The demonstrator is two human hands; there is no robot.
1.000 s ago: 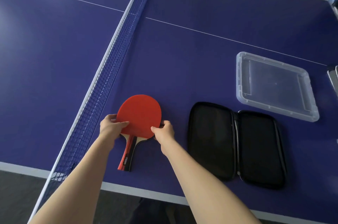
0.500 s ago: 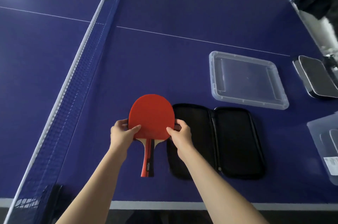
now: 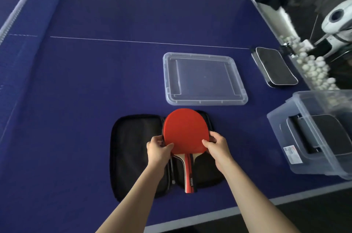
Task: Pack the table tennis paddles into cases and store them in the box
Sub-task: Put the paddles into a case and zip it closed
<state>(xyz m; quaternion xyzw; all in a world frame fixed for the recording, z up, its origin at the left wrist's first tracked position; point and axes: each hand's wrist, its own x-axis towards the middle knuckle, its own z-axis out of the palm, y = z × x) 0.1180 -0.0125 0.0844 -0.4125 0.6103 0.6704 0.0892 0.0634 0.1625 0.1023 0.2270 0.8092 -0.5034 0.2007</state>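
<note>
Both hands on the paddles (image 3: 185, 132), left hand (image 3: 159, 149) and right hand (image 3: 217, 146) pinching opposite edges of the red rubber face, prob. 2 stacked, handles toward the person. Held flat over the right half of the open case (image 3: 137, 154) so they drop straight in. Case is black fabric w/ zip, soft. Clear rigid plastic box (image 3: 312, 137) waits at right w/ 1 zipped case already inside; its lid (image 3: 204, 78) lies behind.
</note>
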